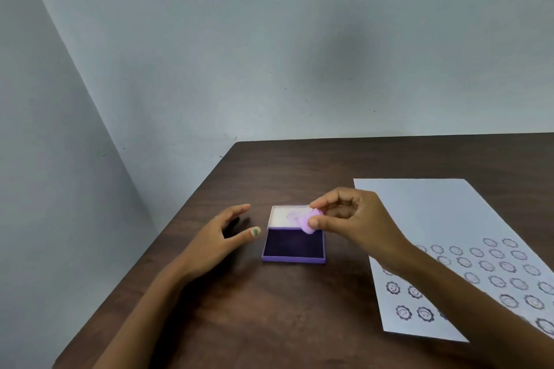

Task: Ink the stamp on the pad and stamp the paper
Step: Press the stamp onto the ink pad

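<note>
**Stamp held over open ink pad on dark wooden desk**

Hands work near the middle of a brown desk [269,323] set against a pale grey wall [269,39]. On the left, the left hand [221,237] rests near the desk's left edge with its fingers spread and loosely open, gripping nothing, thumb pointing toward the ink pad [293,244] just beside it. The pad's purple case lies open at the centre of the desk, its dark inked surface facing up and its pale lid [286,216] tilted back toward the far edge. Over the pad's far right corner, the right hand [353,219] pinches a small lilac stamp [310,220] between thumb and fingertips; whether the stamp touches the ink cannot be told. Toward the right edge lies a white sheet of paper [419,213], its near half covered with rows of round flower-face prints [403,312], the right forearm crossing above them.
</note>
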The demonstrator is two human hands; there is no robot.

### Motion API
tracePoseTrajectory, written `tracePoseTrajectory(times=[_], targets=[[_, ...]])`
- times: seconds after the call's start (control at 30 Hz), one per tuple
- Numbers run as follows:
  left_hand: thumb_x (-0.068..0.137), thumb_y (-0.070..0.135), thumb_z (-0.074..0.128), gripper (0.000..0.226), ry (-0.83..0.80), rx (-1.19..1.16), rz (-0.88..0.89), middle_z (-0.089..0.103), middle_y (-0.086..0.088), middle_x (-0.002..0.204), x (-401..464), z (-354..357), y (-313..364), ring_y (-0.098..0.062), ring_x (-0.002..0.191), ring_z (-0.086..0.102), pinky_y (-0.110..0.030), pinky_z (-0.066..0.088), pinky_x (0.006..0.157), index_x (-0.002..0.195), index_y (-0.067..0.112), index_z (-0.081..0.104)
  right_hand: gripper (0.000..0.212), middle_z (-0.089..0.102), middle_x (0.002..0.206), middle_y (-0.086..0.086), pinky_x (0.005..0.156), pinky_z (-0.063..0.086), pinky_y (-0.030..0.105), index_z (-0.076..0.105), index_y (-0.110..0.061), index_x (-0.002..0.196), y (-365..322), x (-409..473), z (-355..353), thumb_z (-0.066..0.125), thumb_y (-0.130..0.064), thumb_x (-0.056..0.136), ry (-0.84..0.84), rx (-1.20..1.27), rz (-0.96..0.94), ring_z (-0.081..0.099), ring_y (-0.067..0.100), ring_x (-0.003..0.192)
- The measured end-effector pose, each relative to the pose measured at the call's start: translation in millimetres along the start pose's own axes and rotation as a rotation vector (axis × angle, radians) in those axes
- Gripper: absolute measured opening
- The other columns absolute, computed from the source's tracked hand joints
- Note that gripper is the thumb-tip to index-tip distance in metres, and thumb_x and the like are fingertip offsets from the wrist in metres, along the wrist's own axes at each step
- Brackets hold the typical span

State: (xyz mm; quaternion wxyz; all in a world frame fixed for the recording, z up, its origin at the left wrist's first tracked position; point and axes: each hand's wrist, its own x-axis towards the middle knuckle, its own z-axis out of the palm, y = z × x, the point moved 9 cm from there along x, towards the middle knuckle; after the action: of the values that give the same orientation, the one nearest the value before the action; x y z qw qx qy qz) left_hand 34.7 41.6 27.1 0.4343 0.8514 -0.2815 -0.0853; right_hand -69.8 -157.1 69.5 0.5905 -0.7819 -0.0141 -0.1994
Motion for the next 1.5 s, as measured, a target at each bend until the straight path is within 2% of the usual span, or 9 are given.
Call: tracePoseTrajectory(times=[0.07, 0.2, 0.33, 0.5, 0.83, 1.03, 1.2, 1.37, 1.5], targets=[[0.068, 0.057, 0.065, 0.070, -0.048, 0.017, -0.026, 0.040, 0.021, 0.136, -2, 2, -5, 0.002, 0.127, 0.035, -0.021, 0.030, 0.100, 0.133, 0.043, 0.042, 0.021, 0.074, 0.090, -0.004, 0.068, 0.057, 0.017, 0.070, -0.025, 0.085, -1, -1, 17, 0.078, -0.017, 0.068, -0.045, -0.098, -0.025, 0.069, 0.008, 0.082], [0.068, 0.052, 0.074, 0.080, -0.113, 0.133, -0.009, 0.037, 0.012, 0.143, -4, 7, -1, -0.006, 0.135, 0.029, -0.030, 0.022, 0.114, 0.137, 0.043, 0.036, 0.025, 0.073, 0.097, 0.004, 0.081, 0.056, 0.023, 0.071, -0.014, 0.098, -5, 3, 40, 0.075, -0.012, 0.072, -0.058, -0.247, -0.104, 0.067, 0.011, 0.084], [0.067, 0.052, 0.076, 0.089, -0.140, 0.251, 0.021, 0.030, 0.012, 0.151, -3, 12, 0, -0.006, 0.141, 0.017, -0.041, 0.011, 0.119, 0.141, 0.039, 0.030, 0.026, 0.071, 0.097, 0.002, 0.073, 0.042, 0.001, 0.071, -0.016, 0.100, -14, 8, 59, 0.071, -0.010, 0.075, -0.113, -0.403, -0.212, 0.057, -0.001, 0.075], [0.065, 0.055, 0.075, 0.093, -0.142, 0.296, 0.025, 0.028, 0.013, 0.152, -2, 13, -5, -0.006, 0.141, 0.014, -0.036, 0.007, 0.118, 0.142, 0.038, 0.027, 0.025, 0.072, 0.105, 0.006, 0.072, 0.036, -0.006, 0.070, -0.015, 0.102, -13, 9, 74, 0.069, -0.012, 0.077, -0.181, -0.498, -0.243, 0.054, 0.002, 0.080], [0.067, 0.053, 0.075, 0.090, -0.140, 0.309, 0.040, 0.028, 0.012, 0.152, -3, 13, -3, -0.006, 0.140, 0.015, -0.036, 0.012, 0.118, 0.143, 0.035, 0.028, 0.025, 0.072, 0.104, 0.008, 0.074, 0.037, -0.001, 0.068, -0.013, 0.105, -16, 4, 85, 0.066, -0.010, 0.080, -0.235, -0.530, -0.267, 0.061, 0.010, 0.088], [0.068, 0.053, 0.074, 0.090, -0.138, 0.314, 0.040, 0.029, 0.010, 0.153, -2, 13, -3, -0.008, 0.141, 0.016, -0.038, 0.013, 0.118, 0.143, 0.034, 0.029, 0.027, 0.071, 0.106, 0.007, 0.083, 0.043, 0.015, 0.066, -0.013, 0.109, -18, -6, 92, 0.062, -0.009, 0.083, -0.237, -0.591, -0.352, 0.062, 0.014, 0.094], [0.067, 0.054, 0.074, 0.090, -0.139, 0.321, 0.042, 0.028, 0.012, 0.153, -1, 14, -4, -0.007, 0.141, 0.015, -0.038, 0.011, 0.119, 0.142, 0.035, 0.029, 0.024, 0.074, 0.099, 0.008, 0.078, 0.045, 0.015, 0.069, -0.013, 0.103, -17, 0, 85, 0.065, -0.007, 0.080, -0.202, -0.512, -0.312, 0.064, 0.014, 0.087], [0.067, 0.053, 0.074, 0.089, -0.132, 0.324, 0.048, 0.028, 0.012, 0.152, -2, 13, -3, -0.006, 0.141, 0.016, -0.039, 0.013, 0.119, 0.142, 0.033, 0.030, 0.024, 0.073, 0.096, 0.006, 0.076, 0.039, 0.003, 0.070, -0.014, 0.103, -17, -8, 88, 0.065, -0.006, 0.080, -0.198, -0.541, -0.350, 0.062, 0.011, 0.085], [0.067, 0.053, 0.074, 0.090, -0.138, 0.324, 0.044, 0.027, 0.012, 0.153, -2, 14, -4, -0.006, 0.142, 0.015, -0.040, 0.013, 0.119, 0.142, 0.034, 0.030, 0.023, 0.074, 0.095, 0.005, 0.077, 0.044, 0.011, 0.071, -0.015, 0.099, -16, -1, 82, 0.067, -0.007, 0.078, -0.176, -0.494, -0.309, 0.063, 0.011, 0.085]])
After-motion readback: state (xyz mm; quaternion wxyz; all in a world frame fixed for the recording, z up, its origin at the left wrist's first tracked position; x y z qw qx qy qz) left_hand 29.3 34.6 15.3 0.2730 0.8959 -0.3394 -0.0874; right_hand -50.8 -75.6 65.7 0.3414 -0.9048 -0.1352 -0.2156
